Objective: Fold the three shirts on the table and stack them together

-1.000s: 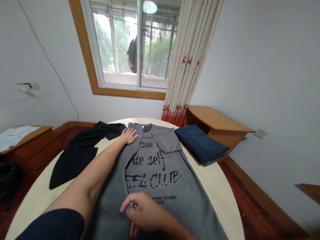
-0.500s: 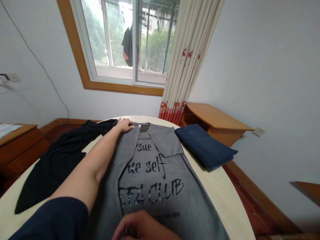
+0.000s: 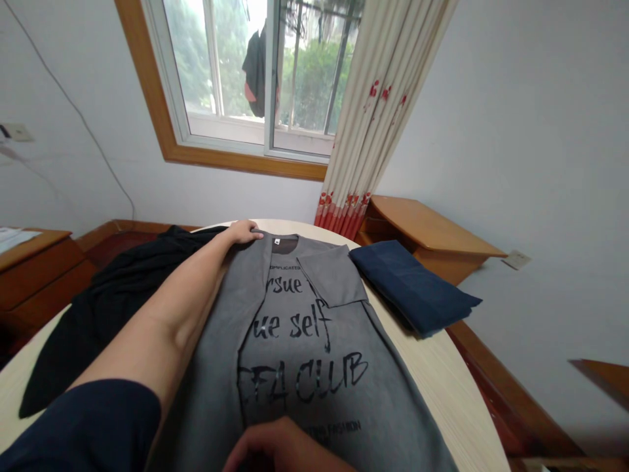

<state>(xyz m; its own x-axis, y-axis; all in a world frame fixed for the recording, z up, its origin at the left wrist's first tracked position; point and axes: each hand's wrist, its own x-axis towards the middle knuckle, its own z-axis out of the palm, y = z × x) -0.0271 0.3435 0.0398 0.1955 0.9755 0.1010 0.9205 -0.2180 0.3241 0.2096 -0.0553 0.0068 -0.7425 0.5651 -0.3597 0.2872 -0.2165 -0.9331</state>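
A grey T-shirt with black lettering lies on the round table, its collar toward the window. Its left side is folded inward over part of the print, and the right sleeve lies across the front. At the far left shoulder, my left hand is closed on the cloth, thumb on the fabric near the collar. My right hand is curled over the lower part of the shirt at the bottom of the view, closed on the cloth; its fingertips are mostly hidden. My left forearm reaches along the folded side.
A black garment lies bunched on the table to the left. Right of the shirt sits a folded navy cloth. Beyond are a wooden desk, a curtain and a window. Wooden drawers stand at far left.
My left hand has shifted slightly up and away, its fingers now more wrapped round the shoulder of the shirt. The view has tilted a little; my right hand stays near the bottom.
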